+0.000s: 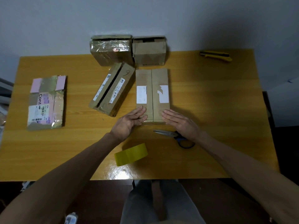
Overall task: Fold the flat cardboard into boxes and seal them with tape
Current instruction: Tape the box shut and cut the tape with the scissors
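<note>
A brown cardboard box (pixel 152 88) with two white labels lies in the middle of the wooden table (pixel 210 97), its two top flaps meeting along a centre seam. My left hand (pixel 129 122) is open, palm turned up, fingertips at the box's near left corner. My right hand (pixel 179 122) lies flat, fingers straight, touching the near right corner. A roll of yellowish tape (pixel 131 154) sits on the table near me. Blue-handled scissors (pixel 174 136) lie partly under my right wrist.
Another box (pixel 112 88) with a gaping seam lies tilted to the left. Two boxes (pixel 111 49) (pixel 149 50) stand at the table's back edge against the wall. A flattened taped carton (pixel 47 101) lies far left. A yellow utility knife (pixel 216 56) rests at the back right.
</note>
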